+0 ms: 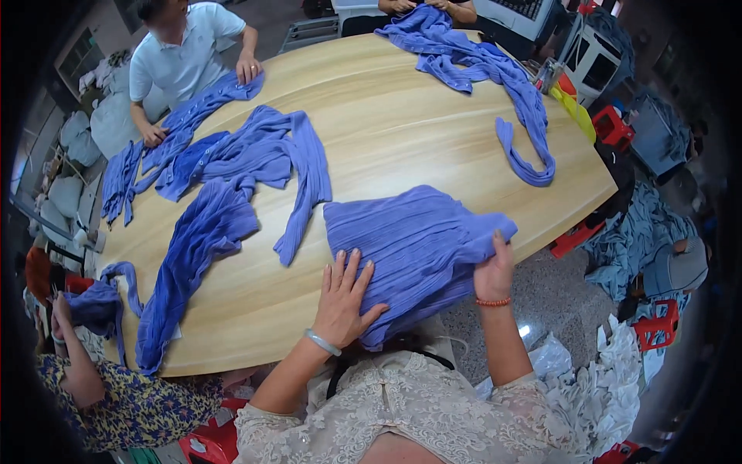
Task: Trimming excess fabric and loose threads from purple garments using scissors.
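A blue-purple ribbed garment [402, 240] lies partly spread at the near edge of the table, its lower part hanging over the edge towards me. My left hand [344, 298] rests flat on its left side, fingers apart. At the garment's right end, my right hand [495, 272] pinches a folded piece of the cloth between thumb and fingers, just past the table edge. The fingertips under that fold are partly hidden. Left of this piece is a pile of similar garments [259, 151], one long sleeve reaching close to it.
The light wooden table [386, 139] has a curved edge. A person in a white shirt [185, 58] handles a garment at far left. Other people work at the far side and near left. Another garment [464, 58] trails along the far right. Red stools [614, 127] and cloth heaps [638, 240] stand on the right.
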### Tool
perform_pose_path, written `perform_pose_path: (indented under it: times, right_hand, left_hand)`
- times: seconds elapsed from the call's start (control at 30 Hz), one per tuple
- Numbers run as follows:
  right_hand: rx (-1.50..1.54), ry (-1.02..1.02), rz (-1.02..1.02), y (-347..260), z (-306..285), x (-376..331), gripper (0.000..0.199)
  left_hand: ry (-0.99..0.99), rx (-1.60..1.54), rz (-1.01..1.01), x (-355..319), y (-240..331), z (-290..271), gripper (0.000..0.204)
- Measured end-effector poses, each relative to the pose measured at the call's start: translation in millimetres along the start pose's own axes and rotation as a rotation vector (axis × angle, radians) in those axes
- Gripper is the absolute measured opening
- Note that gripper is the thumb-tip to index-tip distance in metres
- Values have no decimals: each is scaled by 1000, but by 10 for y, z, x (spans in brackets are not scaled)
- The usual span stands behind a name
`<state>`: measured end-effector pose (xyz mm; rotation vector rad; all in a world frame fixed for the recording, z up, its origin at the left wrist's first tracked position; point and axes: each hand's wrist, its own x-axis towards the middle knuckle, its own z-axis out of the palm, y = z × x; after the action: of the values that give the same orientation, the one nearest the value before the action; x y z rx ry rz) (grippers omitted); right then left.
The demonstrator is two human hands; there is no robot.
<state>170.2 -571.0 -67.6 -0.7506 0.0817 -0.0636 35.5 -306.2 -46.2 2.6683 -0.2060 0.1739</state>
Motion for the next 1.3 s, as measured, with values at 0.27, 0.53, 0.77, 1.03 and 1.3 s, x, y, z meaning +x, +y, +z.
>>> perform_pose_path:
  times: [0.27, 0.53, 0.77, 1.03, 1.3]
  right_hand:
    - [-1382, -293, -836, -204, 602, -70, 51]
    - [-1772, -746, -531, 410, 596, 44, 52]
    - [-1799, -746, -562, 423, 578, -16, 48]
    - [-1792, -715, -586, 457, 608, 47, 47]
    - [-1647, -693, -754, 454, 568, 24, 39]
  left_hand:
    - [27, -36, 7, -60, 104, -84, 87]
    - [14, -64, -27, -105, 98, 12, 89]
    - [380, -1491, -426, -121, 73, 161, 85]
    - [18, -2044, -579, 200, -154, 75, 53]
    - [-32, -2070, -668, 334, -215, 229, 44]
